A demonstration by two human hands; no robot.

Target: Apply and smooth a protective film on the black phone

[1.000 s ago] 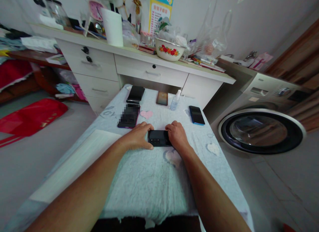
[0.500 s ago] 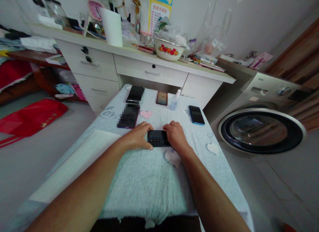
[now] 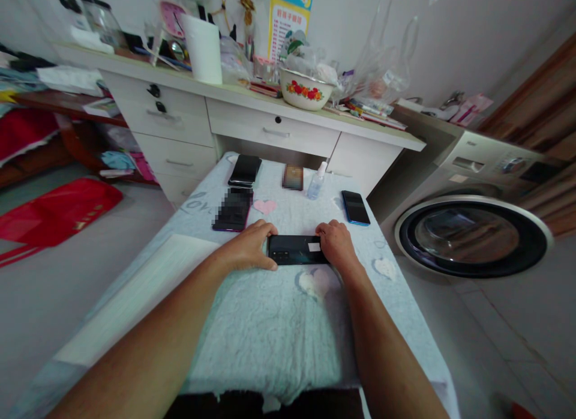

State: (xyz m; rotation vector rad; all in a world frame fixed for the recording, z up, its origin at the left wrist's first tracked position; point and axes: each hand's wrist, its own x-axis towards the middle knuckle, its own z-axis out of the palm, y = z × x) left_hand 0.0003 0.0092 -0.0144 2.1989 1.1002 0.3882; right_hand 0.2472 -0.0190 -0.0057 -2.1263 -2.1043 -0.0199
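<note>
The bare left hand [image 3: 252, 246] and bare right hand [image 3: 337, 242] stay apart, clamped on opposite ends of a glossy black rectangular smartphone [image 3: 292, 256], camera side up between them on pale blue heart-patterned cloth [image 3: 265, 329]; it looks light, stiff, slippery and breakable, best gripped by its long edges; a dark red-edged phone [image 3: 238, 212] crowds the left fingers; a clear plastic spray bottle [image 3: 316, 183] stands beyond the right hand, well clear.

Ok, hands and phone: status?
Left hand around camera end of black phone, right hand over other end. Phone back up, white label showing. Spray bottle beyond.
</note>
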